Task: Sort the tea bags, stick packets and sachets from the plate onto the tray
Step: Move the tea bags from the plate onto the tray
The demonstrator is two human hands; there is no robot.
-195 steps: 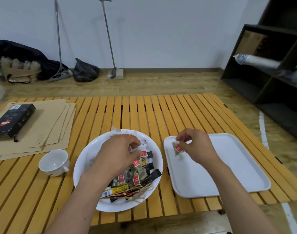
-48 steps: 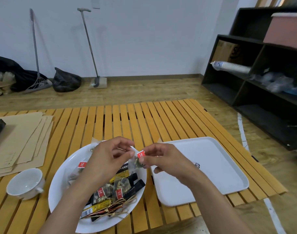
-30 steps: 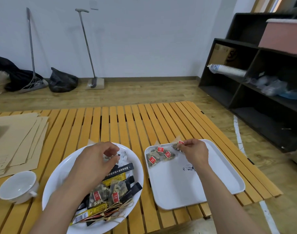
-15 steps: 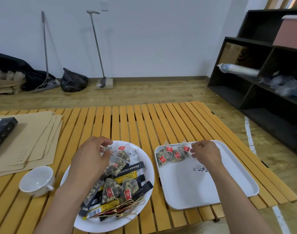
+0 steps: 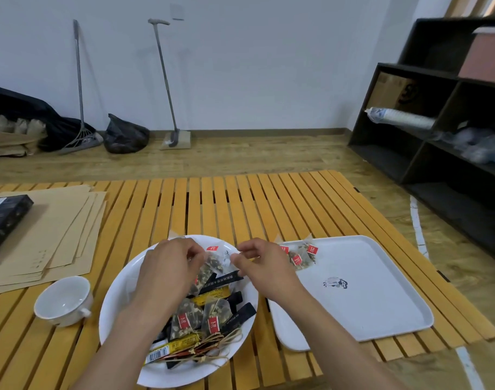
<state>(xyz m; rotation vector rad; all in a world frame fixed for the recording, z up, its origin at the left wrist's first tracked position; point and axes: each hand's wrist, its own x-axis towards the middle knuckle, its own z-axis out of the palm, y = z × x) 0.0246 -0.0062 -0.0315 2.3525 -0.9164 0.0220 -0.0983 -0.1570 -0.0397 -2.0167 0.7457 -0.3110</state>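
Slatted table [image 5: 240,204]: cup [image 5: 62,301], papers [image 5: 57,235]; left hand [image 5: 167,266], right hand [image 5: 261,266] both pinching tea bag [image 5: 212,263] above plate [image 5: 119,299].

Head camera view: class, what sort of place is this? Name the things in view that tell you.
Probably a plain indoor workroom or storage room, not a kitchen: a slatted wooden table on a wood floor, a broom leaning on a bare white wall, and dark open shelving holding boxes and a sleeve of cups.

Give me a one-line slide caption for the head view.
Both hands, left hand and right hand, lift a tea bag above the plate; three lie on the tray.
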